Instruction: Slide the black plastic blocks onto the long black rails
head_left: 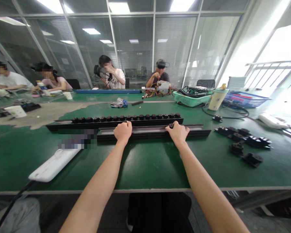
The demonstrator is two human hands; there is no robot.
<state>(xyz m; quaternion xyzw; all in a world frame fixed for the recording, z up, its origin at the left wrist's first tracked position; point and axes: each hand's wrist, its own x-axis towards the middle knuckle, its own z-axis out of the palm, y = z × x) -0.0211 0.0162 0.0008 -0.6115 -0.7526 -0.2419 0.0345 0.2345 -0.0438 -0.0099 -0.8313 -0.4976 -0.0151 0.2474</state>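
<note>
A long black channel rail (149, 133) with a silvery inside lies crosswise on the green table in front of me. My left hand (123, 132) is closed on this rail, left of its middle, with the thumb on top. Farther right, my right hand (178, 132) pinches a small black part (171, 126) at the rail's channel; the fingers partly hide it. Just behind runs a second black rail (116, 123), carrying a row of several round black parts (128, 117). Several similar loose black parts (237, 137) lie to the right of my right hand.
A white power strip (55, 165) with a cable lies at left. Farther back are a grey cloth (119, 103), a green basket (190, 99) of cables, a yellow cup (217, 98) and a blue basket (248, 99). Several people sit across the table (150, 168).
</note>
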